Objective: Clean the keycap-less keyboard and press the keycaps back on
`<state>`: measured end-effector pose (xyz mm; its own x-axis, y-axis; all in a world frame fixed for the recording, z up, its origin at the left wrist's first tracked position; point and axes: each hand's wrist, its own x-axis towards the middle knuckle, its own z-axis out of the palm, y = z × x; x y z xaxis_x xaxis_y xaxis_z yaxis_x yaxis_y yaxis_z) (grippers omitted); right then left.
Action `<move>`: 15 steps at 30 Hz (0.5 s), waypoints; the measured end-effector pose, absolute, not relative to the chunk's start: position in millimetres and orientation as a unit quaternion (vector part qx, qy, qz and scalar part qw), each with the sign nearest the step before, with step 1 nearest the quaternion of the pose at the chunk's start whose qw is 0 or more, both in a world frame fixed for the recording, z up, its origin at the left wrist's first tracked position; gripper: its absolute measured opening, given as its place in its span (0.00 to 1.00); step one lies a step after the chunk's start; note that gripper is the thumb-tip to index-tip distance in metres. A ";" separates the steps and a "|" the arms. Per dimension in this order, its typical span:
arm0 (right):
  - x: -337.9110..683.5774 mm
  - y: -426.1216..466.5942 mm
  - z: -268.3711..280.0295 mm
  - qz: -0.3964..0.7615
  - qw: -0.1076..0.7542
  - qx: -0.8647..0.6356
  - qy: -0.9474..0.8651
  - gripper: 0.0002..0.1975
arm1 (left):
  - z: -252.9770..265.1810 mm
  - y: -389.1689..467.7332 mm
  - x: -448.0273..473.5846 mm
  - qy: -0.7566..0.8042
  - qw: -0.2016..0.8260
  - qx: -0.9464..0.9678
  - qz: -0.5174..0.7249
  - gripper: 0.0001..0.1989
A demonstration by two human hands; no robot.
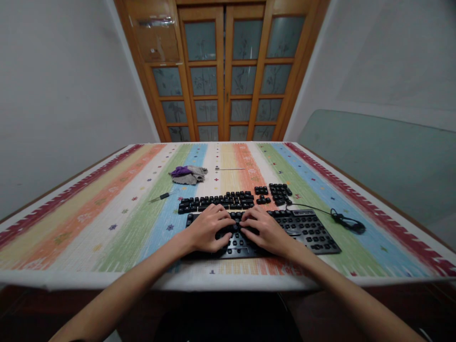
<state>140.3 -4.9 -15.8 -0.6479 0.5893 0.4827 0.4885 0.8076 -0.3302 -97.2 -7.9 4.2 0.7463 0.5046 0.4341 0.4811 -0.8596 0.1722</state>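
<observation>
A black keyboard (302,228) lies near the table's front edge, and many of its key positions on the right and lower part show without caps. My left hand (211,229) rests over its left half, fingers bent and thumb below. From the other side my right hand (267,231) comes in, also with bent fingers. Between the fingertips of both hands is a small black keycap (235,227), gripped from either side; the fingers partly hide it. Just behind the keyboard, loose black keycaps (217,200) lie in rows, with further keycaps (280,193) grouped on the right.
A grey and purple cloth (189,174) lies behind the keycaps, beside a thin wire tool (231,169). Left of them is a small tool with a black middle (164,195). The coiled cable (347,221) sits at right on the striped tablecloth (121,228).
</observation>
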 end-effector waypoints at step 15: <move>145.9 0.4 -21.7 0.161 0.297 -0.353 -0.872 0.04 | -3.9 -9.6 -83.3 0.231 0.014 0.946 0.225 0.11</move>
